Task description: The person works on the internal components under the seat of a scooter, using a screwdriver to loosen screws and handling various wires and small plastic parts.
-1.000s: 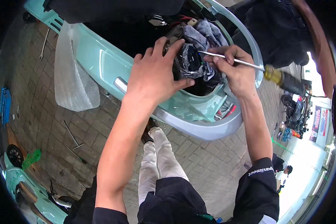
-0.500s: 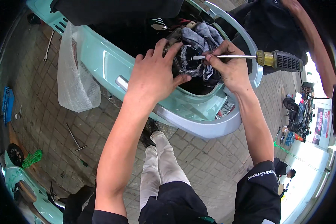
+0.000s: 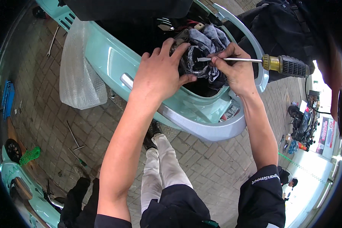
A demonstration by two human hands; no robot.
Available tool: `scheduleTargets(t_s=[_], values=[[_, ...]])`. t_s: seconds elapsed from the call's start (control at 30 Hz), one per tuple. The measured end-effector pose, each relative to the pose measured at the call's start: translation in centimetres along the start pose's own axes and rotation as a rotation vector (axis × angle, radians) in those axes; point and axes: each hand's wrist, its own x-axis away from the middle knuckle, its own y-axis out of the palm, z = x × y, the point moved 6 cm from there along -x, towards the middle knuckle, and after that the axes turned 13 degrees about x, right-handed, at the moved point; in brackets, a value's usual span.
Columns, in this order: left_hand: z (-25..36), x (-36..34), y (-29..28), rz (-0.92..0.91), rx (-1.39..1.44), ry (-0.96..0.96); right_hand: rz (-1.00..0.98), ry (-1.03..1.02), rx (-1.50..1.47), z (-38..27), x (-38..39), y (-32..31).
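My left hand (image 3: 155, 76) steadies a round black part (image 3: 194, 67) wrapped in clear plastic, its thumb on the near side and fingers along the left. This part sits inside the open body of a mint-green scooter (image 3: 110, 57). My right hand (image 3: 238, 72) pinches the shank of a screwdriver (image 3: 271, 62). The flat tip points left, over the wrapped part; whether it touches the plastic I cannot tell. Its black and yellow handle sticks out to the right, beyond the hand. A crumpled grey-blue cloth (image 3: 212, 38) lies just behind the wrapped part.
A silver grab rail (image 3: 212, 131) curves round the scooter's near end. Bubble wrap (image 3: 79, 76) hangs on its left side. On the paving lie a wrench (image 3: 52, 42) and a T-handle tool (image 3: 75, 136). Another person's dark clothing (image 3: 269, 34) is close at the far right; a second mint-green scooter (image 3: 24, 197) stands lower left.
Both hands keep their grips, and the screwdriver stays over the wrapped part. The view has shifted slightly. At lower left, another person's legs show more fully.
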Motion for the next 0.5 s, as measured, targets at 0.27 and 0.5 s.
scheduleTargets(t_s=[0.27,0.5], values=[[-0.12,0.11,0.12,0.007,-0.014,-0.008,-0.016,-0.008,-0.011,-0.11,0.0,0.08],[-0.07,0.09,0.1,0.042,-0.007,0.003,-0.009,-0.012,0.026,-0.32,0.06,-0.01]])
